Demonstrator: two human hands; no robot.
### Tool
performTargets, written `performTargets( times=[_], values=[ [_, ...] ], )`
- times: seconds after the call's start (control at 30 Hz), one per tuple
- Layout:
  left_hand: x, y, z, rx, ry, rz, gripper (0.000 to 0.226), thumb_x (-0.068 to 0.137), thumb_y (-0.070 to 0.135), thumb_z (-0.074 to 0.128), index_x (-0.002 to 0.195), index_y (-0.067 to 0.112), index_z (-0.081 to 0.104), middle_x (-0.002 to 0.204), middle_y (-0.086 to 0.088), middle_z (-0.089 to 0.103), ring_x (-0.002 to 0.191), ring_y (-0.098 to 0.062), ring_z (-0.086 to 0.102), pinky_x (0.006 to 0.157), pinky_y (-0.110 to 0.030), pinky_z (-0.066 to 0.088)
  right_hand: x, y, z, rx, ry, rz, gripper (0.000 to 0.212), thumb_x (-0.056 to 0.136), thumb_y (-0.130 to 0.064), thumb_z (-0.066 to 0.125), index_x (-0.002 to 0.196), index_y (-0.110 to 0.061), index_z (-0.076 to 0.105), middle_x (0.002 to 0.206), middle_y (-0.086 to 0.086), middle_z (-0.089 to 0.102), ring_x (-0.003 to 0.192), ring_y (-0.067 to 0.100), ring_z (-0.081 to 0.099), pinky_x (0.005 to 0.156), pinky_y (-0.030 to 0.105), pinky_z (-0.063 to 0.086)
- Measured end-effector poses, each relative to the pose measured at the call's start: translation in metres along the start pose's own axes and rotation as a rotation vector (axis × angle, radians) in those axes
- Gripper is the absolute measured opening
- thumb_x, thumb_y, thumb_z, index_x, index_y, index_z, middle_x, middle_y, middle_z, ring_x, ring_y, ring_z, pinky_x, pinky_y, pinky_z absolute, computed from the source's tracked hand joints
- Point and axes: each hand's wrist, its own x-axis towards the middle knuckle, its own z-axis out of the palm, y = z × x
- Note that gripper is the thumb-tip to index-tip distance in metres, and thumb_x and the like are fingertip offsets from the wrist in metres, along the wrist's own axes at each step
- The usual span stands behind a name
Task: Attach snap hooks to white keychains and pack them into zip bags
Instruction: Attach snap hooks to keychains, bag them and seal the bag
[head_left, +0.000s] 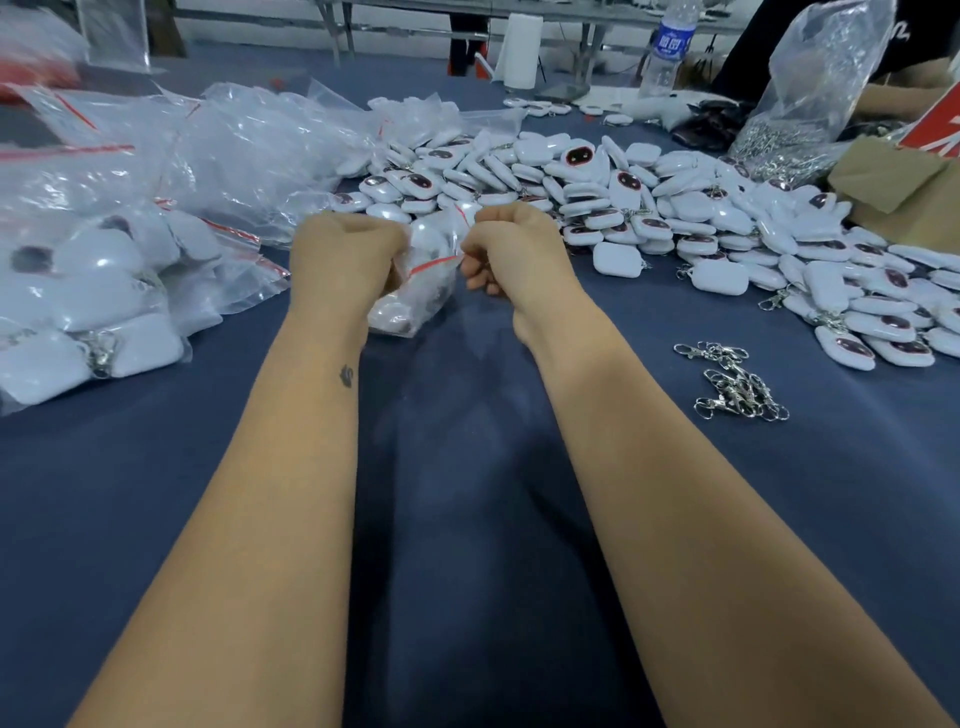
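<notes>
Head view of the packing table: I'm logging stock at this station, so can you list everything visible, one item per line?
Small clear zip bag with red seal strip: one, holds white keychains, mid-table between the hands.
Loose white rounded keychains with dark faces: large pile, too many to count, centre to right.
Filled clear zip bags: several, left side.
Loose silver metal snap hooks: small cluster, right foreground.
Big clear plastic bag of snap hooks: one, far right.
Clear water bottle with blue label: one, far edge.
White paper roll: one, far edge.
Brown cardboard box: one, right edge.
Blue table cloth: covers the table.
Left hand: grip on the small bag's left side.
Right hand: pinches its seal.
</notes>
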Motion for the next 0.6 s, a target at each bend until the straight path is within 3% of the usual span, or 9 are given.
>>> performTargets(
  times=[0.07, 0.13, 0.17, 0.23, 0.3, 0.4, 0.47, 0.53, 0.6],
  values=[
    [0.007, 0.013, -0.010, 0.061, 0.097, 0.103, 0.013, 0.076, 0.004, 0.056, 0.073, -0.001, 0.067, 0.063, -0.011, 0.044, 0.063, -0.019, 0.039, 0.063, -0.029, 0.035, 0.002, -0.011, 0.012, -0.111, -0.030, -0.028, 0.022, 0.083, 0.005, 0.051, 0.098, -0.010, 0.052, 0.066, 0.011, 0.061, 0.050, 0.014, 0.060, 0.041, 0.016, 0.036],
    [0.012, 0.031, -0.018, 0.161, 0.245, 0.282, 0.018, 0.082, 0.011, 0.054, 0.070, 0.014, 0.068, 0.058, 0.001, 0.048, 0.062, -0.014, 0.043, 0.062, -0.023, 0.039, 0.003, -0.023, 0.024, -0.055, -0.071, -0.104, 0.025, 0.085, 0.004, 0.053, 0.103, -0.013, 0.050, 0.063, 0.004, 0.064, 0.067, 0.018, 0.065, 0.054, 0.021, 0.041],
    [0.012, 0.042, -0.021, 0.183, 0.328, 0.380, 0.019, 0.085, 0.015, 0.054, 0.078, 0.019, 0.071, 0.064, 0.008, 0.055, 0.066, -0.008, 0.048, 0.067, -0.021, 0.044, 0.003, -0.029, 0.029, 0.014, -0.100, -0.158, 0.026, 0.086, 0.003, 0.055, 0.105, -0.014, 0.050, 0.060, -0.001, 0.066, 0.073, 0.018, 0.066, 0.060, 0.023, 0.043],
    [0.010, 0.059, -0.023, 0.167, 0.425, 0.536, 0.021, 0.088, 0.021, 0.052, 0.093, 0.018, 0.072, 0.083, 0.011, 0.063, 0.076, -0.001, 0.055, 0.075, -0.013, 0.044, 0.002, -0.034, 0.036, 0.120, -0.136, -0.248, 0.025, 0.087, 0.002, 0.057, 0.103, -0.016, 0.051, 0.054, -0.007, 0.065, 0.077, 0.017, 0.067, 0.070, 0.028, 0.046],
    [0.008, 0.063, -0.016, 0.262, 0.381, 0.602, 0.023, 0.086, 0.023, 0.051, 0.094, 0.018, 0.072, 0.085, 0.011, 0.063, 0.078, -0.001, 0.056, 0.073, -0.012, 0.041, 0.000, -0.031, 0.034, 0.116, -0.105, -0.253, 0.022, 0.085, 0.002, 0.056, 0.096, -0.017, 0.054, 0.053, -0.006, 0.064, 0.070, 0.016, 0.068, 0.069, 0.030, 0.047],
    [-0.001, 0.040, 0.011, 0.420, 0.185, 0.477, 0.020, 0.087, 0.019, 0.053, 0.091, 0.019, 0.072, 0.082, 0.012, 0.061, 0.085, -0.009, 0.061, 0.071, -0.015, 0.038, 0.003, -0.016, 0.020, -0.023, -0.012, -0.126, 0.014, 0.079, 0.002, 0.051, 0.083, -0.010, 0.055, 0.048, -0.001, 0.056, 0.054, 0.018, 0.060, 0.059, 0.029, 0.045],
    [-0.011, 0.013, 0.028, 0.433, 0.039, 0.348, 0.018, 0.088, 0.017, 0.056, 0.094, 0.019, 0.072, 0.085, 0.009, 0.063, 0.092, -0.015, 0.064, 0.075, -0.021, 0.041, 0.009, -0.005, 0.002, -0.108, 0.081, 0.016, 0.012, 0.081, 0.001, 0.049, 0.086, -0.006, 0.058, 0.051, 0.004, 0.057, 0.057, 0.022, 0.060, 0.061, 0.033, 0.046],
    [-0.021, -0.011, 0.039, 0.468, -0.074, 0.227, 0.018, 0.088, 0.016, 0.058, 0.098, 0.019, 0.073, 0.091, 0.005, 0.068, 0.096, -0.019, 0.064, 0.076, -0.024, 0.044, 0.014, 0.007, -0.020, -0.263, 0.195, 0.016, 0.014, 0.084, -0.010, 0.047, 0.091, -0.012, 0.059, 0.073, 0.002, 0.062, 0.073, 0.021, 0.058, 0.068, 0.033, 0.045],
    [-0.023, -0.025, 0.043, 0.547, -0.094, 0.186, 0.019, 0.085, 0.016, 0.056, 0.096, 0.016, 0.072, 0.100, -0.002, 0.071, 0.100, -0.024, 0.062, 0.076, -0.028, 0.043, 0.017, 0.020, -0.046, -0.617, 0.307, -0.051, 0.027, 0.087, -0.019, 0.047, 0.110, -0.019, 0.060, 0.112, 0.003, 0.062, 0.105, 0.023, 0.055, 0.089, 0.037, 0.044]
  ],
)
